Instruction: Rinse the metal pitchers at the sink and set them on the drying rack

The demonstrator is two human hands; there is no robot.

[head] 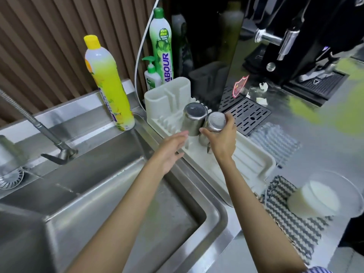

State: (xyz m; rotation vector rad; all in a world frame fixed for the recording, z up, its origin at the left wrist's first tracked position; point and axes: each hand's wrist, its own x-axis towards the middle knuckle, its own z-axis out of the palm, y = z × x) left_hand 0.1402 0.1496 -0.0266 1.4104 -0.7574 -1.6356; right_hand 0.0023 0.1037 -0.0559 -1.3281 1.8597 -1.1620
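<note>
Two metal pitchers stand upside down on the white drying rack (254, 164) to the right of the sink (110, 190). The left pitcher (194, 118) stands free among the rack's pegs. My right hand (221, 137) grips the right pitcher (213, 123) around its body, thumb on the left side and fingers on the right. My left hand (171, 149) hovers with its fingers straight just left of and below the left pitcher, holding nothing.
A pull-down faucet (49, 138) hangs over the sink's left. A yellow soap bottle (108, 83) and a green one (161, 48) stand behind. A black drip tray (248, 115), a striped cloth (291, 223) and a clear tub (325, 198) lie to the right.
</note>
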